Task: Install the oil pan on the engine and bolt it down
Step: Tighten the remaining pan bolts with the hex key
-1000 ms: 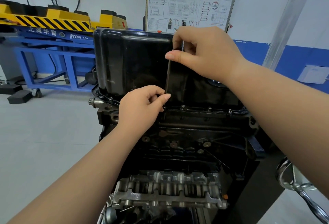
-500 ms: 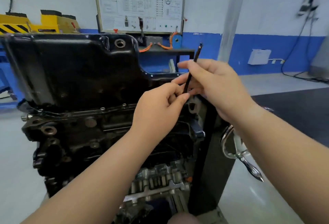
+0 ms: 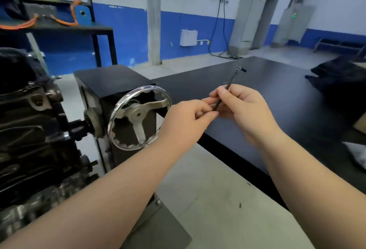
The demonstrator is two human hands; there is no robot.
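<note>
Hands meet over the near edge of the long black counter [image 3: 307, 100], both busy with a thin dark metal rod [image 3: 230, 82] that slants up and away to a small knobbed head. The left hand [image 3: 188, 118] pinches the rod's lower end between thumb and curled fingertips. The right hand [image 3: 245, 110] pinches the shaft just above, thumb and forefinger closed on it, the other fingers loosely folded. Held at two points like this, the rod can be turned or adjusted between the fingers, so I judge the person is readying a slim tool for the bolts rather than driving one. What sits at its lower end is hidden by the fingers.

The dark, greasy engine block [image 3: 29, 122] hangs at the far left on a black box-shaped stand [image 3: 111, 82]. The stand's chromed spoked handwheel [image 3: 138, 119] faces the camera, presumably for rotating the engine so its underside can be reached. The black oil pan [image 3: 13, 62] seems to be the blurred dark mass on top of the block, at the frame's edge; whether it is seated or bolted cannot be told. Neither hand is near it, so no bolting is under way. A crumpled dark cloth or bag [image 3: 336, 74] lies at the far right of the counter, well apart from the hands.
</note>
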